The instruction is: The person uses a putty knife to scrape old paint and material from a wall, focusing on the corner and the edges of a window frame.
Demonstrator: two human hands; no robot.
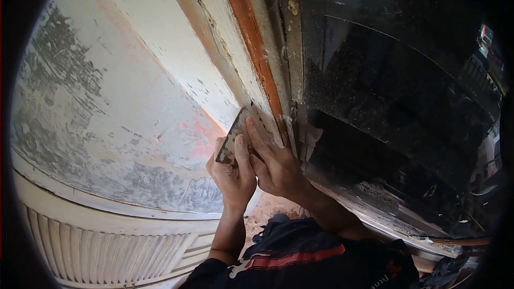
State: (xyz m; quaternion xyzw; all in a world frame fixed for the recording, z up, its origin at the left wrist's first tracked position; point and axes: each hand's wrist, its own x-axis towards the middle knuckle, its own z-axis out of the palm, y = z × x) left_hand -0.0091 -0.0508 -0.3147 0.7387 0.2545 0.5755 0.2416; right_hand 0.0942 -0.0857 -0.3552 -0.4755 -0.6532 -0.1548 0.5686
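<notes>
A thin, flat, four-sided plate [227, 147], like a putty scraper, has a dark edge and pale smears on its face. My left hand [234, 174] is closed on its lower part, with one finger laid up along the face. From the right, my right hand [279, 167] holds the same plate, its extended fingers pressed onto the upper part. The plate's upper end meets the pale frame strip [235, 83], close to a crack in it. Parts of both thumbs and the plate's underside are hidden.
At left is a patchy white and grey wall panel [123, 107], above a louvred panel [107, 249]. A reddish-brown wooden strip [251, 37] runs along the frame. Dark reflective glass [385, 85] stands at right. My dark shirt [310, 259] fills the bottom.
</notes>
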